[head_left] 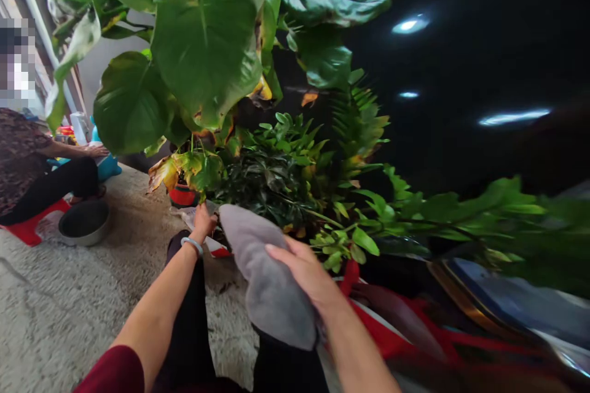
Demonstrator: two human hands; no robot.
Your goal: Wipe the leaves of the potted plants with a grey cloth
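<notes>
A soft grey plush piece (276, 279), long and tapered at its far end, lies above my right thigh. My right hand (306, 267) grips it from the right side, thumb on top and fingers partly hidden behind. My left hand (203, 221), with a pale bangle on the wrist, reaches forward beyond my knee. Its fingers are bent together beside a whitish plastic bag (187, 216); whatever they pinch is too small to make out. Just past that hand stands a red and dark plant pot (182, 194).
Large-leaved potted plants (207, 55) and lower foliage (276, 178) crowd the front. Red bags or stools (382, 325) blur at right. At left, a person (27, 159) sits on a red stool (32, 227) by a grey basin (84, 222) on the rough concrete floor (92, 295).
</notes>
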